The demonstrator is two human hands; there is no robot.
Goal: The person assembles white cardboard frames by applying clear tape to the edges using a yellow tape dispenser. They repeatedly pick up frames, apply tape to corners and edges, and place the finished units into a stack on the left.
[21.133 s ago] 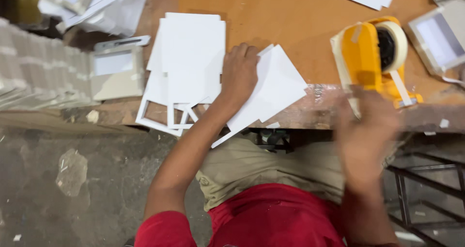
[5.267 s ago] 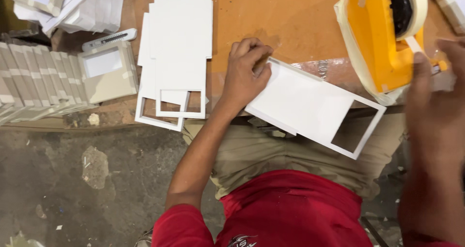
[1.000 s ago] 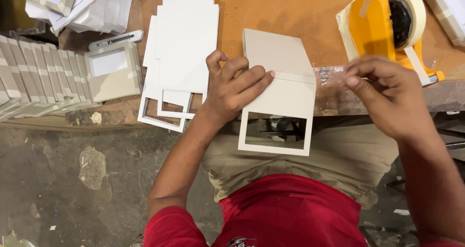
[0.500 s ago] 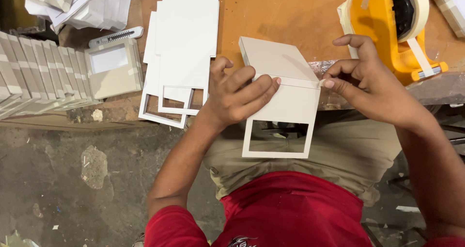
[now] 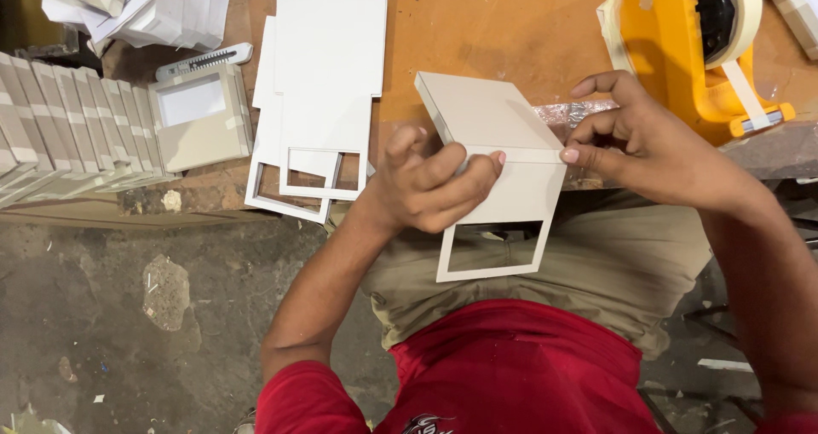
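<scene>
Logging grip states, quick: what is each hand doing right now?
Left hand: closed on the folded cardboard piece.
Right hand: pinching that piece's right edge.

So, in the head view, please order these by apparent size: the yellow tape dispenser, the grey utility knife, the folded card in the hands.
1. Folded card, though nearest the camera
2. Yellow tape dispenser, partly cropped
3. Grey utility knife

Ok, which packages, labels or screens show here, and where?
No labels or screens.
Folded cardboard box: pale grey, window cut-out, held by left hand and right hand.
Finished window boxes: grey row, far left.
Flat white blanks: stacked on the bench.
</scene>
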